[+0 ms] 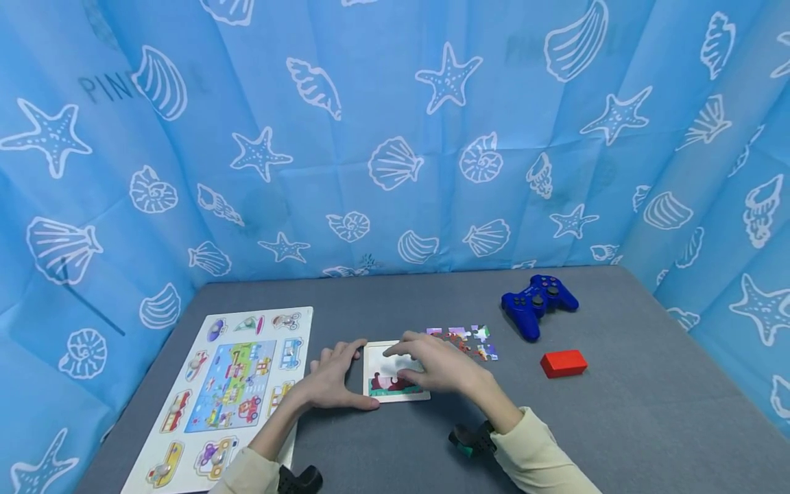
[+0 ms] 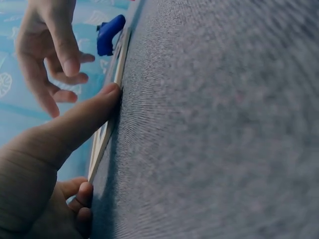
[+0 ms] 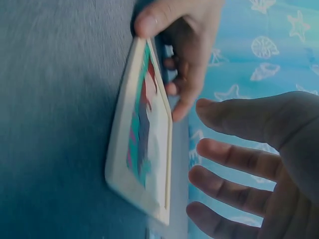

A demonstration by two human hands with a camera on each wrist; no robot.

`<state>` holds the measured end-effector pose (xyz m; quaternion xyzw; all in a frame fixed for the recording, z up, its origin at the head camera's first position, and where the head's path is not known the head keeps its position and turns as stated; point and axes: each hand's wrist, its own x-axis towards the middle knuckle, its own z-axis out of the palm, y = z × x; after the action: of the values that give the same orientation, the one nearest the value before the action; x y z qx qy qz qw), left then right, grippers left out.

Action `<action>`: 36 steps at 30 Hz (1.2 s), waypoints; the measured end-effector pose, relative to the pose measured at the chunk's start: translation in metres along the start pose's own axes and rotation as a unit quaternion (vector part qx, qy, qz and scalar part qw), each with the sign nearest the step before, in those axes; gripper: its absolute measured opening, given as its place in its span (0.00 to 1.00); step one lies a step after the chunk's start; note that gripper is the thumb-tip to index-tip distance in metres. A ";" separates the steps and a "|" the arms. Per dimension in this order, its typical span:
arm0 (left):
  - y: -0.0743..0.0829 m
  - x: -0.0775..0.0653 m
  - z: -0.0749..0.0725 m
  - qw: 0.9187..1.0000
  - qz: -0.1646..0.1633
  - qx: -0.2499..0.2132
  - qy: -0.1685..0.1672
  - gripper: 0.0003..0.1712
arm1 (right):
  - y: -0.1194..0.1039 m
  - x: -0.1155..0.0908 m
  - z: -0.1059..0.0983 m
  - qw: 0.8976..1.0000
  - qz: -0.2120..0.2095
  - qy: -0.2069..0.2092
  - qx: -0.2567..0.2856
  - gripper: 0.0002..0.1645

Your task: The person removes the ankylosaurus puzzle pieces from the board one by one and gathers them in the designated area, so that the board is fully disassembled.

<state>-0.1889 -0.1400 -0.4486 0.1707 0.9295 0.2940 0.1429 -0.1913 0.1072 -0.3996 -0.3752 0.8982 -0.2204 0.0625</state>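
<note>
In the head view a small wooden jigsaw puzzle tray (image 1: 396, 398) lies on the grey table, its lower part filled with green and dark red pieces and its upper part bare white. My left hand (image 1: 333, 377) holds the tray by its left side, thumb at the near corner and index finger at the far one. The left wrist view shows that thumb (image 2: 94, 107) against the tray's near edge (image 2: 102, 152). Over the tray hovers my right hand (image 1: 441, 363); in the right wrist view its fingers (image 3: 234, 159) are spread, with nothing between them.
Loose jigsaw pieces (image 1: 478, 343) lie just beyond the right hand. A large white knob puzzle board (image 1: 247, 329) is on the left. To the right are a blue game controller (image 1: 535, 302) and a red block (image 1: 564, 363). A blue shell-patterned curtain (image 1: 395, 206) hangs behind the table.
</note>
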 end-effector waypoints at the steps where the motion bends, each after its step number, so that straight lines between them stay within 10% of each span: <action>1: 0.001 0.000 0.000 1.000 -0.003 -0.001 0.001 0.65 | -0.002 0.002 0.002 1.000 -0.004 -0.004 0.002 0.20; 36: 0.003 0.002 -0.004 1.000 -0.002 0.009 -0.008 0.65 | -0.018 0.021 0.027 0.997 -0.008 -0.075 -0.021 0.18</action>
<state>-0.1915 -0.1390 -0.4444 0.1728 0.9312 0.2841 0.1493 -0.1871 0.0714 -0.4145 -0.3993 0.8923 -0.1729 0.1202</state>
